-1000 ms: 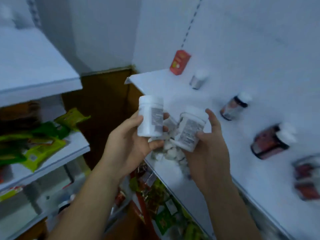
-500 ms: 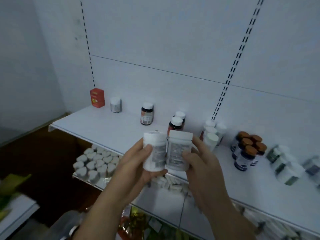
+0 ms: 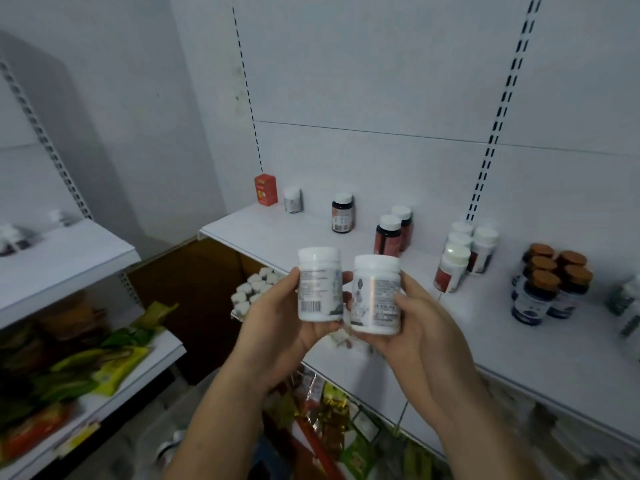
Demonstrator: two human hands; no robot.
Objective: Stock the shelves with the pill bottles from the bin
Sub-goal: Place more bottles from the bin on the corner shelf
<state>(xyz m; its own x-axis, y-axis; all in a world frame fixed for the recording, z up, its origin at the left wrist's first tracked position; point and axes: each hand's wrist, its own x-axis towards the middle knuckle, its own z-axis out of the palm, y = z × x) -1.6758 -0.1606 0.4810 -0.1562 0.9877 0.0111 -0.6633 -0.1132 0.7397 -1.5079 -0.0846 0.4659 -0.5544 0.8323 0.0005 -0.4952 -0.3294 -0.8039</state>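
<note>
Frame centre, our left hand grips a white plastic pill bottle, our right hand a second white labelled bottle beside it, white metal shelf behind, dark white-capped jars, brown-capped jars at right, bottles parted slightly since earlier.

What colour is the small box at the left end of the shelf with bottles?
The box is red-orange, seen in the head view.
</note>
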